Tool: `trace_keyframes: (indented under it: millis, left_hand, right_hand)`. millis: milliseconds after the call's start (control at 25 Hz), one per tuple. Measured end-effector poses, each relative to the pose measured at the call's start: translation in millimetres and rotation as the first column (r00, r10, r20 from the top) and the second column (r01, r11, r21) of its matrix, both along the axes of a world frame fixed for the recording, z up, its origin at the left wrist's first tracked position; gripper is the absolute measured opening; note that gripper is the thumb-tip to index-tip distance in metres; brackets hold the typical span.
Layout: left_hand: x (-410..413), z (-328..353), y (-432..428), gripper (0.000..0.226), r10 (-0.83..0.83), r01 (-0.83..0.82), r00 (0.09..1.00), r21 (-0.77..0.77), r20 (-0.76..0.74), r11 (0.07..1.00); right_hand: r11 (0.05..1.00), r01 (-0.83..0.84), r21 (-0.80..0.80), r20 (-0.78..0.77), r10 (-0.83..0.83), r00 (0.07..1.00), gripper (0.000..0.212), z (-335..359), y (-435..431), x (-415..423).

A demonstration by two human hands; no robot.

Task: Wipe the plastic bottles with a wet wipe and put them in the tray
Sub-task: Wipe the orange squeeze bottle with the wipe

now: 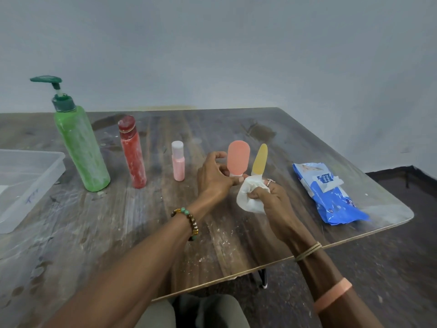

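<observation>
I see a green pump bottle [81, 147] at nine o'clock, red bottle [132, 155], pink bottle [177, 165], coral tube [238, 157], yellow tube [259, 159], white wipe [248, 200], and blue pack [335, 200] at three o'clock.

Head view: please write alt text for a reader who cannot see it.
The right hand grips a wipe around the yellow tube; the left hand pinches the orange tube. To their left stand a pink bottle, red bottle, green bottle and a tray; a wipes pack lies on the right.
</observation>
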State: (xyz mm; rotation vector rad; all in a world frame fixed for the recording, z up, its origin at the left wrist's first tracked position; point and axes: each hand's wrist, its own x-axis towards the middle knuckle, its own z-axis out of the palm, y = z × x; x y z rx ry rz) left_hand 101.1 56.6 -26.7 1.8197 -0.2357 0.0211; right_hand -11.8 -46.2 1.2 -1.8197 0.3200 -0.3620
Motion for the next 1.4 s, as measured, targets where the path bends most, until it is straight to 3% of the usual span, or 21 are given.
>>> trace_keyframes:
  millis: [200, 320, 520, 720, 880, 1080, 1200, 1280, 1400]
  left_hand:
    - [30, -4, -24, 0.077, -0.034, 0.026, 0.998, 0.148, 0.049, 0.989]
    - [41, -8, -34, 0.073, -0.051, 0.040, 0.997, 0.200, 0.051, 0.979]
    - [50, -17, -39, 0.070, -0.075, 0.065, 0.997, 0.245, 0.034, 0.967]
    - [52, -24, -39, 0.066, -0.094, 0.075, 0.994, 0.294, 0.053, 0.953]
    - [54, -26, -40, 0.067, -0.105, 0.081, 0.993, 0.322, 0.059, 0.943]
    - [53, -27, -40, 0.068, -0.114, 0.091, 0.992, 0.327, 0.052, 0.941]
    - [51, -21, -31, 0.086, -0.095, 0.089, 0.995, 0.289, 0.007, 0.953]
    - [43, -12, -17, 0.093, -0.083, 0.085, 0.996, 0.235, -0.020, 0.968]
    - [8, 0, 18, 0.081, -0.049, 0.048, 0.999, 0.095, 0.003, 0.994]
  right_hand:
    - [0.983, -0.092, 0.159, -0.111, 0.110, 0.988, 0.011, -9, -27, 33]
    - [0.993, -0.020, 0.115, -0.189, 0.042, 0.981, 0.012, -13, -34, 49]
    - [0.998, 0.052, 0.042, -0.322, -0.035, 0.946, 0.030, -22, -40, 64]
    - [0.997, 0.002, 0.074, -0.341, 0.023, 0.940, 0.007, -22, -39, 64]
    - [0.998, 0.063, -0.020, -0.385, -0.066, 0.921, 0.011, -17, -37, 64]
    - [0.999, 0.015, 0.035, -0.373, -0.001, 0.928, 0.013, -13, -35, 64]
    - [0.997, 0.065, 0.042, -0.363, -0.045, 0.931, 0.021, -10, -37, 55]
    - [0.983, 0.102, 0.151, -0.299, -0.053, 0.953, 0.017, -16, -42, 48]
    - [0.948, 0.236, 0.212, -0.340, -0.155, 0.928, 0.041, -23, -45, 33]
